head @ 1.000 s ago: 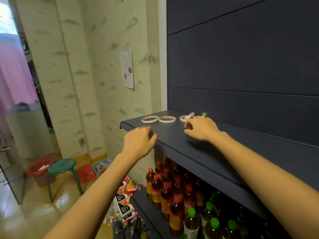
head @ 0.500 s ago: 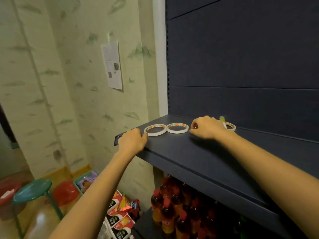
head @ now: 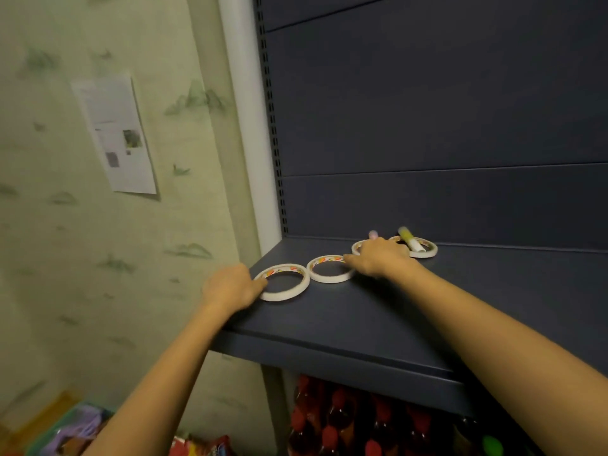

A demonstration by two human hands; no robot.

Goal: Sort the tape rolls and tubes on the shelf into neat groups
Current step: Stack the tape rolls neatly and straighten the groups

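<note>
On the shelf (head: 362,324), the left hand (head: 230,286) sets curled fingers against the leftmost tape roll (head: 289,293), grip not discernible, while the right hand (head: 378,258) lies flat-fingered over the third roll (head: 357,247), fingertip touching the second roll (head: 329,277), probably to gather the rolls together.

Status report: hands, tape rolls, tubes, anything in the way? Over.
Left hand touching leftmost tape roll, grip unclear. Right hand flat over third roll. Green-capped tube lying across fourth roll; pink-capped tube half hidden.
</note>
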